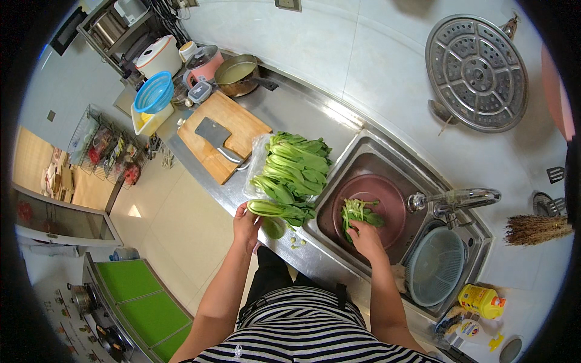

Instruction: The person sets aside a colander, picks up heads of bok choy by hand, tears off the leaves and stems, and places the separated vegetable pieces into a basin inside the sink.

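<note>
My left hand (245,229) pinches the pale stem end of one head of leafy greens (277,208) at the counter's front edge. Above it lies a row of similar greens (295,168), partly on a clear plastic bag (258,163). My right hand (364,237) reaches into a reddish-brown basin (395,211) in the steel sink (370,159). Its fingertips touch loose leaves and stems (356,211) there; whether they grip any is unclear. Small green scraps (296,242) are scattered on the counter between my hands.
Left of the greens, a cleaver (213,134) lies on a wooden cutting board (245,118). A saucepan (237,75) stands behind the board. The faucet (467,198) juts over the sink's right side, above a plastic colander (435,267). Yellow detergent bottle (479,300) stands at lower right.
</note>
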Demonstrator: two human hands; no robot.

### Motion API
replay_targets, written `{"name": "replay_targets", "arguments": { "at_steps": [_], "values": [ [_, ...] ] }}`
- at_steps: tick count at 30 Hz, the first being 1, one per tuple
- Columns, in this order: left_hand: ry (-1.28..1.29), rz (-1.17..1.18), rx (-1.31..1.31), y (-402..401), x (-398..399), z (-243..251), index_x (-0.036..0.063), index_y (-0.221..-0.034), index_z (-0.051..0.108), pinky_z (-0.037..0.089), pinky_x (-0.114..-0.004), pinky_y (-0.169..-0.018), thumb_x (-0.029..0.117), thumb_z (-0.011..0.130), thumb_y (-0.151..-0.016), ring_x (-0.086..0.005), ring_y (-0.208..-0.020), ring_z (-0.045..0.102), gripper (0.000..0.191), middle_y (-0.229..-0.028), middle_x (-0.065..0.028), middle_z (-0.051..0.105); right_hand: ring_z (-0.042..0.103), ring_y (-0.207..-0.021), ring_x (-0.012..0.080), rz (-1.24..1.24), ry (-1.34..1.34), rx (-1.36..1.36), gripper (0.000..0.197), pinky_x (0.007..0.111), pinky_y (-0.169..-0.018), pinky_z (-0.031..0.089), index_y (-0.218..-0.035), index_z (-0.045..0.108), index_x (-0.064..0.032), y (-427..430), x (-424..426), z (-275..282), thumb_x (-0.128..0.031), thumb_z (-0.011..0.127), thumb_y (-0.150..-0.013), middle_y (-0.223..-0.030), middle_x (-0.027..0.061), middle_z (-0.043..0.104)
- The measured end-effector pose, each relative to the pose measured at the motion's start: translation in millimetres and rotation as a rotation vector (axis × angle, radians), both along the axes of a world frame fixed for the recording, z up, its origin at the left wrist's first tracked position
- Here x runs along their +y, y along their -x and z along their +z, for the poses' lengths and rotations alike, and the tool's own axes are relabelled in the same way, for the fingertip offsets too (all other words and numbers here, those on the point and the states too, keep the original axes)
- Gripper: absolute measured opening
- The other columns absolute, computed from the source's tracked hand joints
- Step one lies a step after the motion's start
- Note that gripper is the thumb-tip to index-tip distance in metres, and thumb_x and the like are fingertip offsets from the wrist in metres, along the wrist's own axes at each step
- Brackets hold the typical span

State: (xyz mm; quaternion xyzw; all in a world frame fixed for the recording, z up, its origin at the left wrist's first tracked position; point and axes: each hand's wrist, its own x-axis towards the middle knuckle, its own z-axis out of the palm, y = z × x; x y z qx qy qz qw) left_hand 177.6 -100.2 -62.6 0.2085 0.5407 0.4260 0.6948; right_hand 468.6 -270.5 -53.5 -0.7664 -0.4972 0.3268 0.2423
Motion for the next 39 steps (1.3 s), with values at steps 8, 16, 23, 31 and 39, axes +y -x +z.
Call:
{"name": "replay_targets", "arguments": {
  "at_steps": [8, 16, 23, 31, 39],
  "values": [
    [-0.121, -0.166, -0.220, -2, -4, 48, 0.0119, -0.111, 0.052, 0.049, -0.042, -0.087, 0.011, 0.055, -0.092, -0.0187, -0.100, 0.058, 0.018, -0.108, -0.0050, 0.061, 0.060, -0.096, 0.0345, -0.035, -0.322, 0.203, 0.034, 0.039, -0.086, 0.047, -0.113, 0.061, -0.0005, 27, 27, 44, -0.016, 0.067, -0.083, -0.108, 0.0184, 0.062],
    [-0.305, -0.472, -0.227, -36, -15, 78, 0.0060, -0.112, 0.055, 0.052, -0.035, -0.083, 0.006, 0.055, -0.092, -0.0215, -0.098, 0.062, 0.020, -0.110, -0.0108, 0.063, 0.053, -0.111, 0.0306, 0.173, -0.603, 0.150, 0.050, 0.039, -0.095, 0.042, -0.124, 0.055, -0.0061, 76, 64, 98, -0.020, 0.072, -0.079, -0.121, 0.0138, 0.056],
    [-0.597, -0.526, 0.291, -56, -27, 79, 0.0012, -0.115, 0.063, 0.047, -0.024, -0.082, 0.004, 0.055, -0.092, -0.0107, -0.091, 0.060, 0.024, -0.108, -0.0056, 0.064, 0.065, -0.077, 0.0231, 0.034, -0.491, 0.371, 0.032, 0.030, -0.070, 0.051, -0.109, 0.062, 0.0017, 82, 64, 95, -0.013, 0.071, -0.081, -0.090, 0.0148, 0.065],
    [-0.413, -0.457, -0.023, -68, -49, 104, 0.0010, -0.131, 0.048, 0.047, -0.027, -0.086, 0.018, 0.054, -0.096, -0.0133, -0.101, 0.057, 0.040, -0.113, -0.0071, 0.060, 0.061, -0.070, 0.0193, -0.061, -0.607, 0.275, 0.026, 0.028, -0.063, 0.048, -0.103, 0.065, 0.0011, 76, 61, 100, -0.009, 0.072, -0.080, -0.083, 0.0115, 0.064],
    [-0.629, -0.590, 0.137, -69, -39, 98, 0.0020, -0.127, 0.049, 0.049, -0.025, -0.080, 0.007, 0.068, -0.084, -0.0125, -0.098, 0.058, 0.047, -0.110, -0.0056, 0.060, 0.060, -0.069, 0.0307, -0.010, -0.647, 0.150, 0.023, 0.036, -0.062, 0.048, -0.102, 0.066, 0.0008, 71, 56, 103, -0.010, 0.067, -0.081, -0.081, 0.0143, 0.062]
  ]
}}
